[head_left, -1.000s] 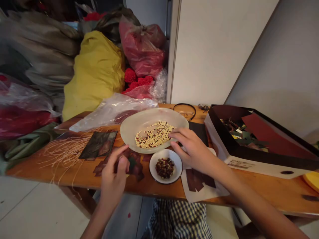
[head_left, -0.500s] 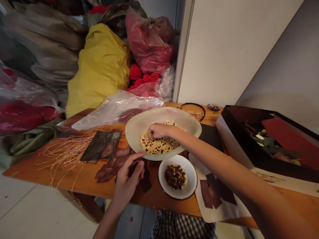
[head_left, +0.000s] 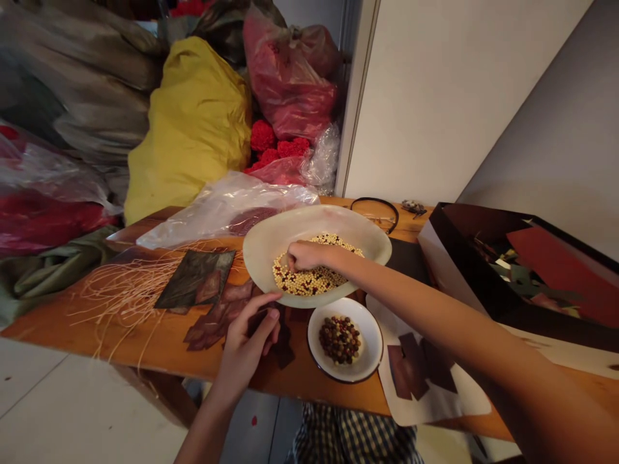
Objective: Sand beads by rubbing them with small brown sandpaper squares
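1. While the right hand (head_left: 305, 255) works inside the oval bowl (head_left: 333, 218) in the head view, its fingers are curled down into the mixed beads (head_left: 314, 278) (they could be seeds; they are too small to tell). The fingertips are hidden, so I cannot tell whether that grip has closed on anything. A hard push there could scatter some over the bowl's near side, which looks low.

2. The left hand (head_left: 249, 341) has its thumb and forefinger a little apart, a narrow grip with nothing seen in it. The forefinger's tip lies at the bowl's near left rim; I cannot tell whether it touches. If the bowl is not steadied, pressure from the right hand might make it rock or slide.

3. Just nearer than the bowl, the small white dish (head_left: 371, 332) holds larger dark beads (head_left: 340, 339) close to the near edge of the worktop (head_left: 294, 385). The right forearm crosses just beyond it, so a dropped elbow could tip the dish or nudge it over.

4. To the right, the pale sheet (head_left: 467, 401) carries brown pieces (head_left: 411, 367) and seems to reach past the near edge. A sleeve or arm brushing it could send them to the floor (head_left: 46, 406).
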{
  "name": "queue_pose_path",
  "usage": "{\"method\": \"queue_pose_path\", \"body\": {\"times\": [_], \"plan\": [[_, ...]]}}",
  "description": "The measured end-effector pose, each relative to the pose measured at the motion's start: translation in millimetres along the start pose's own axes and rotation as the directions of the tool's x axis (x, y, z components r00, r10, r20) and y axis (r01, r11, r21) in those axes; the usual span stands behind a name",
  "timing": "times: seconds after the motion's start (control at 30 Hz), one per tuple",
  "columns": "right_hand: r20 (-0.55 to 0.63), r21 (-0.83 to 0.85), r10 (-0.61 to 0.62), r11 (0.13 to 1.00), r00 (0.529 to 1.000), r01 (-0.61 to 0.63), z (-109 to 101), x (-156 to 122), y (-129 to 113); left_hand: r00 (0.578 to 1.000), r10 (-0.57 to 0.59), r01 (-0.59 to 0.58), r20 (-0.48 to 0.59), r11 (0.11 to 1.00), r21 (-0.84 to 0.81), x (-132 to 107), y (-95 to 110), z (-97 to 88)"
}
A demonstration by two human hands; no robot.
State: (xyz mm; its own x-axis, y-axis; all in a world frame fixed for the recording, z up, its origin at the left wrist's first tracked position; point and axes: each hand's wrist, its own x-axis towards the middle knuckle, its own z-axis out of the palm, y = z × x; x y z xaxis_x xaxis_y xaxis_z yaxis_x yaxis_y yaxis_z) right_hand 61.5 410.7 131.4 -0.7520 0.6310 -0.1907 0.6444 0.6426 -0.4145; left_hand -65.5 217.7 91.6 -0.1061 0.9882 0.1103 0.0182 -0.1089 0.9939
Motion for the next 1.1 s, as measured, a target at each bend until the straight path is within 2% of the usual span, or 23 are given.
{"method": "queue_pose_path", "body": {"times": [0.13,0.2,0.3,0.4,0.5,0.57,0.6,0.67,0.77,0.87,0.93,1.03,1.1], "plan": [[0.018,-0.057,0.039,0.998,0.999,-0.038,-5.0,-8.0,-4.9,1.000,0.025,-0.025,0.015,0.999,-0.039,-2.0,0.9,0.3],[-0.057,-0.066,0.054,0.996,0.997,-0.058,-13.6,-15.2,-9.0,0.999,0.036,-0.035,0.013,0.996,-0.077,-2.7,0.5,0.2],[-0.241,-0.066,0.063,0.995,0.968,-0.081,-33.8,-34.6,-20.2,0.999,0.032,-0.033,-0.010,0.976,-0.216,-3.0,1.6,-0.4],[-0.407,-0.060,0.040,0.996,0.912,-0.070,-51.6,-76.0,-39.7,0.999,0.026,-0.038,-0.042,0.943,-0.329,-8.3,9.5,-0.8],[-0.509,-0.039,0.005,0.999,0.861,-0.029,-48.6,-144.6,-63.5,0.997,-0.074,0.066,0.003,0.879,-0.472,-29.2,22.9,3.1],[-0.539,0.015,0.003,1.000,0.842,0.006,-30.2,-198.4,-77.0,0.975,-0.186,0.223,0.124,0.771,-0.597,-52.8,31.6,11.4],[-0.564,0.112,0.025,0.993,0.826,0.047,-16.7,-224.6,-82.5,0.953,-0.231,0.303,0.197,0.711,-0.634,-66.3,35.2,17.9],[-0.567,0.295,0.134,0.954,0.813,0.048,16.1,-271.2,-91.4,0.894,-0.291,0.447,0.340,0.610,-0.654,-93.7,40.8,35.0],[-0.560,0.425,0.218,0.904,0.799,0.051,69.6,-320.1,-102.6,0.815,-0.317,0.579,0.485,0.482,-0.658,-129.1,45.0,66.4],[-0.558,0.535,0.311,0.843,0.769,0.048,115.2,-347.6,-113.6,0.768,-0.340,0.641,0.543,0.427,-0.638,-154.1,45.1,94.8],[-0.580,0.614,0.398,0.787,0.711,0.060,136.9,-358.8,-120.2,0.749,-0.365,0.663,0.553,0.412,-0.625,-165.2,43.8,109.3],[-0.636,0.670,0.489,0.734,0.597,0.111,156.0,-369.5,-128.5,0.711,-0.433,0.701,0.554,0.377,-0.606,-175.2,41.7,125.6],[-0.668,0.662,0.485,0.734,0.565,0.152,162.2,-373.1,-133.0,0.681,-0.498,0.723,0.537,0.343,-0.600,-178.6,40.6,133.9]]}}
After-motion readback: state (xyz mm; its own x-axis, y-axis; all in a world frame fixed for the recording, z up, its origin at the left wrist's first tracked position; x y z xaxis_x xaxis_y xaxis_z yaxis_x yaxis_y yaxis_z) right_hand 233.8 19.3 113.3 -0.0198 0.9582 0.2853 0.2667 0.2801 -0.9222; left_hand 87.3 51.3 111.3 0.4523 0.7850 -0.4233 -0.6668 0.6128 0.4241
